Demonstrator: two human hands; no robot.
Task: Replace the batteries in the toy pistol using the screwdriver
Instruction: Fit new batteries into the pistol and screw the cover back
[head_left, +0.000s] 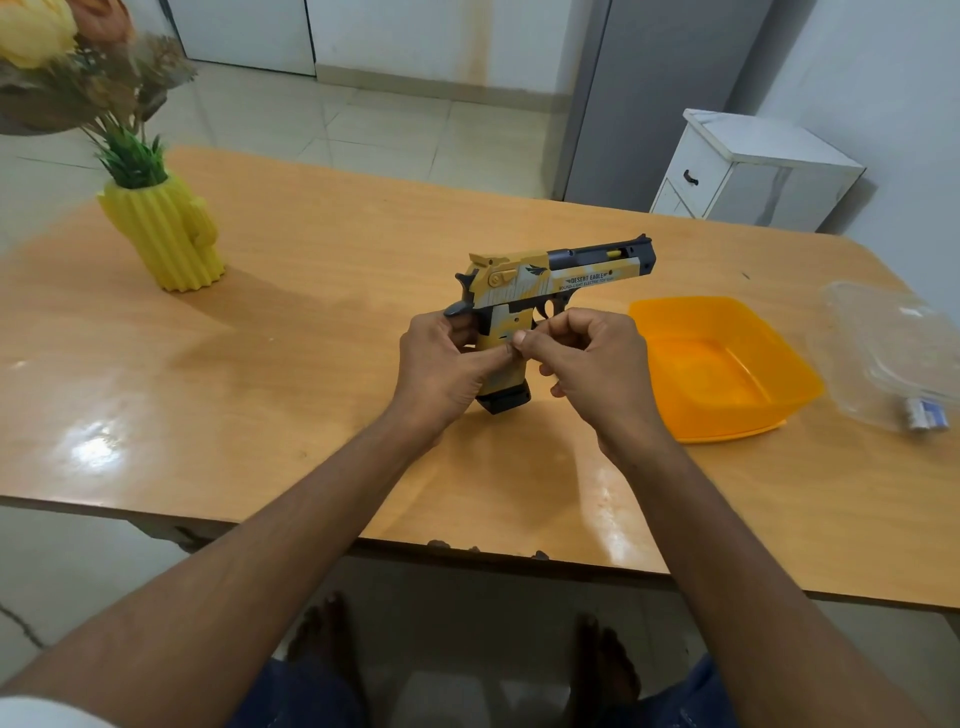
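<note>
Left hand (447, 364) gripping toy pistol (540, 291) grip, right hand (587, 358) pinching at it

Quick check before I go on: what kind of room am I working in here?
Probably a room in a home, not a workshop: a wooden table, a yellow cactus-shaped vase of flowers, a tiled floor and a small white cabinet.

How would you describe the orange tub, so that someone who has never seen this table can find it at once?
Start from the wooden table and look to its right part, just right of the toy pistol held by two hands. The orange tub sits there, square and shallow. Unlike the clear plastic container to its right, it is bright orange.
</note>
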